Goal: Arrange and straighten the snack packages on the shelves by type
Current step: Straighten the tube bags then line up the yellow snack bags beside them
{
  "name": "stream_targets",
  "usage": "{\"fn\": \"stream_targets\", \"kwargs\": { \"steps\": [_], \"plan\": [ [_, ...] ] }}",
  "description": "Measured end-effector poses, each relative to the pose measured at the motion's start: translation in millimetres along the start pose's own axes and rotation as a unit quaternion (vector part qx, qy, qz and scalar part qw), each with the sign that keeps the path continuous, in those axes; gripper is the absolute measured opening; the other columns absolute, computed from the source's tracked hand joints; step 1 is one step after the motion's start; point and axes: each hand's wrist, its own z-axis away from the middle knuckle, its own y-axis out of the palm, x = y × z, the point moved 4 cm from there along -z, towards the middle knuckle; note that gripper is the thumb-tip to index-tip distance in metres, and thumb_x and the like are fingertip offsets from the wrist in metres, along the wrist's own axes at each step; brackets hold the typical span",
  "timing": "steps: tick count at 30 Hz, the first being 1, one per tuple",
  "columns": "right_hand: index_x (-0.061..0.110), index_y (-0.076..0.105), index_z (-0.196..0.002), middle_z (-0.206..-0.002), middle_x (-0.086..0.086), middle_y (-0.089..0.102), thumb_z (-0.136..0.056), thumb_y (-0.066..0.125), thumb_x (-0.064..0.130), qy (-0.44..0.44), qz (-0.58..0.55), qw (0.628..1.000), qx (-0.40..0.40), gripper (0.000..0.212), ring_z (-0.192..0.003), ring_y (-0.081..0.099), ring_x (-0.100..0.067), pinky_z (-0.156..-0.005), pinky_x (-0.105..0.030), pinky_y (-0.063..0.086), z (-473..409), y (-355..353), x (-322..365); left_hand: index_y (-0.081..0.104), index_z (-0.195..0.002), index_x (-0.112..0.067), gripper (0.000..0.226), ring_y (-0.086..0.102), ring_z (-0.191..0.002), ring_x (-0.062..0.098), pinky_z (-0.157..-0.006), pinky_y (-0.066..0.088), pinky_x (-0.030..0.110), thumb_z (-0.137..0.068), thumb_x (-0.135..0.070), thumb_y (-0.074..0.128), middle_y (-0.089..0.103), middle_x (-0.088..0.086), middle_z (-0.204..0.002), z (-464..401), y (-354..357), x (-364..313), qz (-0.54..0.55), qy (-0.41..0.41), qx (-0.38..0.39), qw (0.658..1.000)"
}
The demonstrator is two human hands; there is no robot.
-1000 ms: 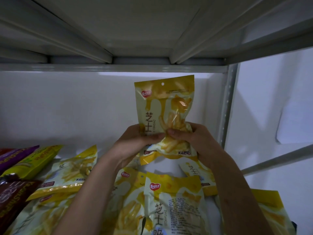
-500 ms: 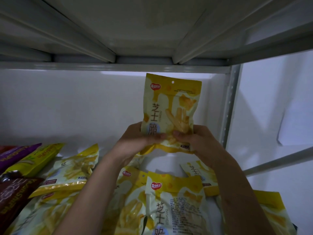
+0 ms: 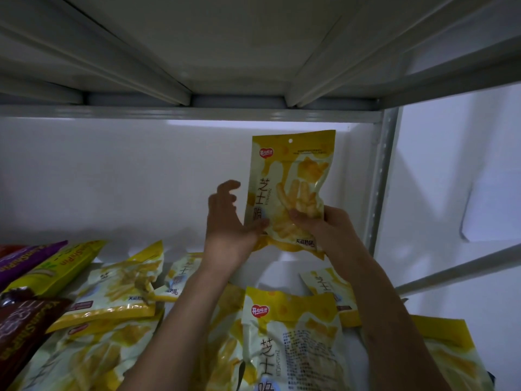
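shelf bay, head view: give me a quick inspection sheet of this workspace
Surface: white shelf board, mostly covered by packets.
Job's things: one yellow cheese-stick packet held upright near the back wall; more yellow packets lie flat and overlapping below.
Clutter: green packet, purple packet and brown packet piled at far left.
Grippers: right hand grips the upright packet's lower part; left hand touches its lower left edge with the thumb, fingers loose.
Cables: nothing seen.
Surroundings: metal shelf above, perforated upright post, white wall.
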Motion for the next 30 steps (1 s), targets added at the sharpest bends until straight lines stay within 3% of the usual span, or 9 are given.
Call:
{"fn": "stream_targets", "kwargs": {
  "steps": [4, 7, 10, 14, 17, 22, 25, 28, 30],
  "plan": [
    [0.016, 0.080, -0.101, -0.091, -0.003, 0.081, -0.094, 0.074, 0.041, -0.008, 0.070, 0.997, -0.035, 0.026, -0.087, 0.079, -0.022, -0.089, -0.048, 0.064, -3, 3, 0, 0.067, -0.111, -0.032, 0.025, 0.063, -0.095, 0.003, -0.075, 0.046, 0.005, -0.089, -0.036, 0.079, 0.061, -0.005, -0.113, 5, 14, -7, -0.039, 0.039, 0.076, 0.996],
    [0.013, 0.077, -0.113, -0.105, -0.006, 0.080, -0.105, 0.046, 0.059, 0.031, -0.019, 0.999, 0.020, 0.056, -0.098, 0.078, -0.024, -0.089, -0.042, 0.063, -5, 12, -2, 0.065, -0.122, -0.030, 0.039, 0.065, -0.104, 0.006, -0.089, 0.054, 0.021, -0.093, -0.054, 0.069, 0.064, -0.007, -0.120, 7, 24, -7, -0.025, 0.004, 0.120, 0.992],
    [0.014, 0.074, -0.121, -0.116, -0.007, 0.077, -0.112, 0.045, 0.034, 0.019, -0.001, 0.999, 0.032, 0.037, -0.106, 0.075, -0.024, -0.090, -0.039, 0.063, -4, 10, -3, 0.063, -0.123, -0.030, 0.050, 0.068, -0.104, 0.005, -0.089, 0.056, 0.026, -0.088, -0.065, 0.070, 0.068, -0.013, -0.118, 9, 24, -7, 0.019, -0.038, 0.128, 0.991],
    [0.015, 0.077, -0.106, -0.109, -0.006, 0.076, -0.095, 0.066, -0.002, -0.029, 0.050, 0.998, -0.005, 0.024, -0.100, 0.074, -0.024, -0.080, -0.034, 0.063, -7, 4, -7, 0.064, -0.117, -0.027, 0.050, 0.076, -0.090, 0.010, -0.078, 0.064, 0.037, -0.080, -0.051, 0.086, 0.074, -0.011, -0.109, 10, 22, -3, 0.058, -0.079, 0.122, 0.988],
    [0.014, 0.075, -0.104, -0.105, -0.002, 0.076, -0.091, 0.077, 0.004, -0.041, 0.046, 0.997, -0.039, 0.016, -0.094, 0.073, -0.018, -0.066, -0.015, 0.055, -9, 3, -7, 0.069, -0.115, -0.026, 0.035, 0.077, -0.091, 0.013, -0.082, 0.065, 0.043, -0.085, -0.036, 0.084, 0.077, -0.009, -0.107, 9, 21, 0, 0.081, -0.082, 0.116, 0.987],
    [0.008, 0.064, -0.123, -0.125, -0.016, 0.067, -0.097, 0.071, 0.009, -0.032, 0.001, 0.999, -0.035, 0.027, -0.113, 0.067, -0.030, -0.061, -0.013, 0.053, -11, 2, -12, 0.075, -0.118, -0.012, 0.020, 0.078, -0.098, 0.025, -0.091, 0.063, 0.045, -0.100, -0.013, 0.066, 0.081, 0.007, -0.107, 5, 12, 4, 0.205, -0.113, 0.130, 0.963],
    [0.010, 0.054, -0.132, -0.125, -0.009, 0.063, -0.093, 0.076, 0.009, -0.020, -0.032, 0.998, -0.042, 0.044, -0.109, 0.068, -0.026, -0.061, -0.015, 0.057, -10, 2, -11, 0.073, -0.117, -0.013, 0.018, 0.078, -0.098, 0.024, -0.087, 0.064, 0.040, -0.104, -0.014, 0.060, 0.081, 0.005, -0.106, 1, 11, 6, 0.230, -0.127, 0.134, 0.955],
    [0.007, 0.057, -0.135, -0.125, -0.012, 0.072, -0.082, 0.085, 0.019, 0.029, -0.122, 0.992, -0.008, 0.062, -0.107, 0.075, -0.029, -0.086, -0.037, 0.064, -10, 3, -16, 0.072, -0.108, -0.019, 0.017, 0.079, -0.088, 0.017, -0.068, 0.061, 0.024, -0.106, -0.015, 0.056, 0.082, -0.001, -0.096, 1, 11, 3, 0.258, -0.142, 0.146, 0.944],
    [0.001, 0.065, -0.128, -0.121, -0.016, 0.076, -0.079, 0.080, 0.018, 0.036, -0.196, 0.979, 0.048, 0.055, -0.110, 0.074, -0.033, -0.097, -0.047, 0.061, -7, 4, -17, 0.070, -0.111, -0.017, 0.017, 0.079, -0.088, 0.015, -0.067, 0.060, 0.022, -0.107, -0.016, 0.055, 0.082, -0.001, -0.097, 3, 12, 2, 0.276, -0.156, 0.162, 0.934]
  ]
}}
